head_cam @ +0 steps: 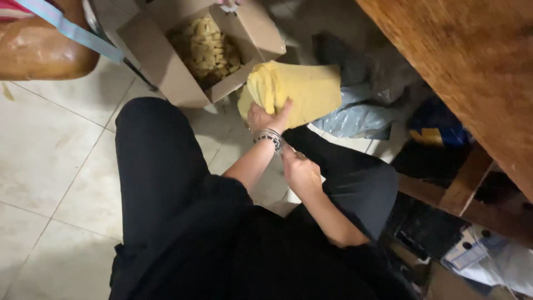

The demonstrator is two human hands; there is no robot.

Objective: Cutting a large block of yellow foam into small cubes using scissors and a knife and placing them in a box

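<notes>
My left hand [267, 118], with bracelets at the wrist, grips the near edge of a thick stack of folded yellow sheets [302, 89] that rests by my right knee. My right hand [300, 172] sits just behind the left wrist, above my right thigh. Its fingers are curled and what they hold, if anything, is hidden. Behind the stack stands an open cardboard box [166, 66] filled with several small pale yellow pieces [210, 50]. I am seated, with my black-trousered legs stretching toward the box.
A wooden table [477, 72] fills the upper right, with dark bags and clutter beneath it. A grey plastic bag [358, 114] lies beside the yellow stack. A brown seat [39, 53] with a light blue strap sits at the upper left. The floor is pale tile [50, 166].
</notes>
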